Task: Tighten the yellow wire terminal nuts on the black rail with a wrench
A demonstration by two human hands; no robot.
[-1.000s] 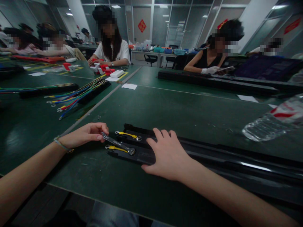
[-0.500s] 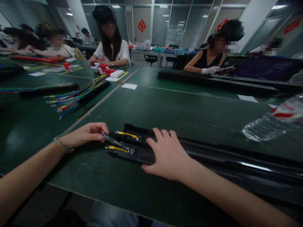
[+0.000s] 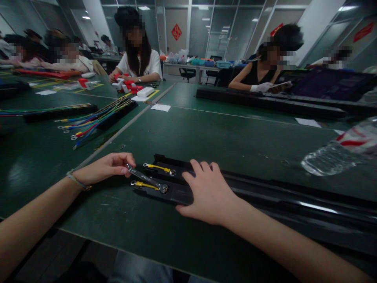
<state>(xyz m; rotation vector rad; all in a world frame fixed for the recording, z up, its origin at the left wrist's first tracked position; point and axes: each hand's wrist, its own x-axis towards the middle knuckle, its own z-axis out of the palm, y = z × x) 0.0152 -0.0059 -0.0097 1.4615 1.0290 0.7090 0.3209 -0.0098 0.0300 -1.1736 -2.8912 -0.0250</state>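
Left hand (image 3: 110, 167) holds wrench (image 3: 144, 177) (2 leads (image 3: 160, 168) near).

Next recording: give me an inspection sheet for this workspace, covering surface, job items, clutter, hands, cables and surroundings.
Surface: green tabletop, lightly scuffed.
Job items: combination wrench, one end over the inner end of the near yellow lead; black channel beneath.
Clutter: plastic bottle at right; paper slips.
Hands: left hand pinches the wrench's other end; right hand spread on the channel.
Cables: second yellow lead beyond the wrench; multicoloured lugged cables at left.
Surroundings: co-workers seated across the table.
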